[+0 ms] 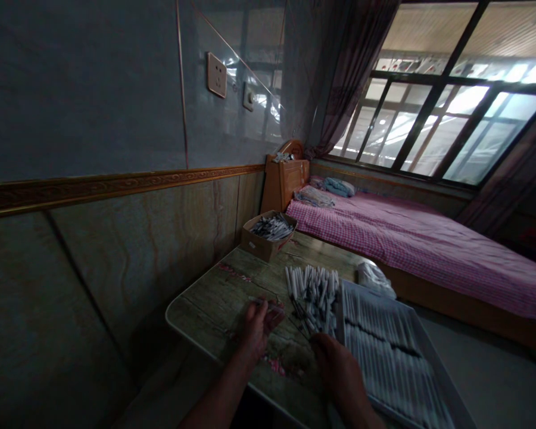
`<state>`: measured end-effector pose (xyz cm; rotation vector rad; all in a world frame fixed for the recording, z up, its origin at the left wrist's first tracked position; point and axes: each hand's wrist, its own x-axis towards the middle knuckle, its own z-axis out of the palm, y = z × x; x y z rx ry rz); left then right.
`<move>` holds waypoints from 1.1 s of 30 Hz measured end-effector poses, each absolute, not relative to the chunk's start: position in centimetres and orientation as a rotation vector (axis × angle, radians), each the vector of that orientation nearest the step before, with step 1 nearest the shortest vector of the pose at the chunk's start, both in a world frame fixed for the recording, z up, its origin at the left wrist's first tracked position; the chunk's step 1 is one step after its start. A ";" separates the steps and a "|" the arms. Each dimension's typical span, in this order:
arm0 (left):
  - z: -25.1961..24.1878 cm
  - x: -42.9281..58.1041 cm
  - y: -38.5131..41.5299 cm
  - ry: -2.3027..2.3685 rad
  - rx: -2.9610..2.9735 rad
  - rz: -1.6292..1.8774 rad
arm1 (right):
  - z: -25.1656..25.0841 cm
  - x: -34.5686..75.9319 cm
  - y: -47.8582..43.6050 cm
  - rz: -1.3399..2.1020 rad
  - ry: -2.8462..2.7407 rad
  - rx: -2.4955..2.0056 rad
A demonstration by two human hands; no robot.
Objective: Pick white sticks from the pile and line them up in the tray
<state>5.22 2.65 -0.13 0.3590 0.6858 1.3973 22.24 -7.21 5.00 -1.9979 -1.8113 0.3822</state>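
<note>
On the wood-grain counter (205, 304), the left hand (259, 329) half-closes over something too small to tell; the loosely open right hand (336, 364) touches a pile of white sticks (313, 298).

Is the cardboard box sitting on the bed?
No, the cardboard box stands at the far end of the wood-patterned table, not on the pink checked bed.

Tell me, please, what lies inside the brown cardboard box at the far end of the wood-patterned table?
The open brown cardboard box holds a loose heap of slim white and dark sticks. The box's floor and anything beneath the top layer are covered by the heap, so they cannot be seen.
</note>
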 end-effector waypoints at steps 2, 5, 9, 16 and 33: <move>-0.1 5.3 2.5 0.684 0.388 1.391 | 5.6 22.3 -7.2 0.322 -1.844 -2.024; -0.1 5.5 2.4 0.692 0.464 1.366 | 6.6 22.1 -7.0 0.226 -1.897 -2.080; 0.1 5.5 2.3 0.710 0.508 1.343 | 7.6 22.0 -6.8 0.194 -1.917 -2.135; 0.2 5.3 2.0 0.696 0.533 1.189 | 7.8 21.7 -5.8 0.378 -1.847 -1.946; 0.6 4.5 3.1 0.538 0.079 1.246 | 4.2 21.0 -2.2 0.065 -2.103 -2.132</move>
